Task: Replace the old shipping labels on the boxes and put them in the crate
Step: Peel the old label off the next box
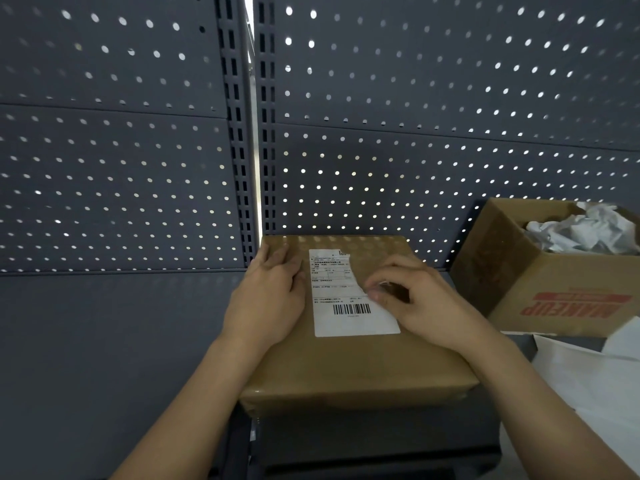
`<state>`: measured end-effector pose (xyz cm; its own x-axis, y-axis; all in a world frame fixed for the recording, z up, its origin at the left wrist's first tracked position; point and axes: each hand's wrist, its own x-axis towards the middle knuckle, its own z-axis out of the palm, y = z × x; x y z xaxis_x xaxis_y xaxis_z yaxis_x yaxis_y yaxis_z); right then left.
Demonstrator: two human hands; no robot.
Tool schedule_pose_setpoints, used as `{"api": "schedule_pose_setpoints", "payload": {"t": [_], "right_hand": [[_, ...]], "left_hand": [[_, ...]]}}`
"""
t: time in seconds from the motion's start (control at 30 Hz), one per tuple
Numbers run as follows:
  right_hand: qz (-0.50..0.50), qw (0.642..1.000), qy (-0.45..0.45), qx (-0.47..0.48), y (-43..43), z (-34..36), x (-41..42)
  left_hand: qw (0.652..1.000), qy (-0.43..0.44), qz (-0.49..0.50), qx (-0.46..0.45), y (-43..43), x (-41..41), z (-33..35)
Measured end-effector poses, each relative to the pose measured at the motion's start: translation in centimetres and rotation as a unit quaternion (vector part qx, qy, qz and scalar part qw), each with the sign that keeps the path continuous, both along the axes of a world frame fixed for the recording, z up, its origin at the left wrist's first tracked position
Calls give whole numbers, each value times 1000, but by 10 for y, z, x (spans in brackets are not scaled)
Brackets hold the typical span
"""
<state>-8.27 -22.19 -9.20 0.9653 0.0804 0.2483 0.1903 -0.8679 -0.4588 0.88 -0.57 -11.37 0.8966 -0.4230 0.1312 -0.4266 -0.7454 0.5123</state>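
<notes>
**Peeling the label off the box: keep it low and slow**

The brown box [346, 368] sits closed on the dark shelf [104, 341], against the pegboard wall [121, 150]. The shipping label [346, 320] is stuck on its top face, barcode toward the near end. The label's upper right part is already off, leaving a ragged diagonal edge, and the rest lies flat.

The left hand [273, 296] lies flat on the box top just left of the label, fingers straight, pressing down and gripping nothing. The right hand [422, 303] is curled, with thumb and fingertips pinched together on the lifted edge at the label's right side.

Step in hand, as I judge it: stripping the old label. The new one is not on yet.

To do it well:
- Pull back low across the box top, not straight up — a steep pull looks likely to tear the paper again.
- Keep the left palm close to the peel line so the box does not slide or lift.
- If the strip narrows, re-pinch nearer the stuck part.
- Scraps could go with the crumpled paper [581, 233] in the open carton [540, 289] at right — it seems to hold waste, and I cannot tell if it is the crate.

White sheets [595, 386] lie at lower right, possibly fresh labels, but this is unclear.
</notes>
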Motion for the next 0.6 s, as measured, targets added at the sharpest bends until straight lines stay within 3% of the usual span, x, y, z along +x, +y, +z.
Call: {"api": "schedule_pose_setpoints", "payload": {"t": [0.23,0.43,0.6], "right_hand": [[-25,998,-61,17,2,-1,-7],[-65,984,-131,103,2,1,-7],[-72,991,-69,92,4,2,-5]], "left_hand": [[1000,-16,1,2,-1,-4,3],[1000,-9,-1,4,-1,-3,3],[1000,-14,-4,-3,-1,-3,2]]}}
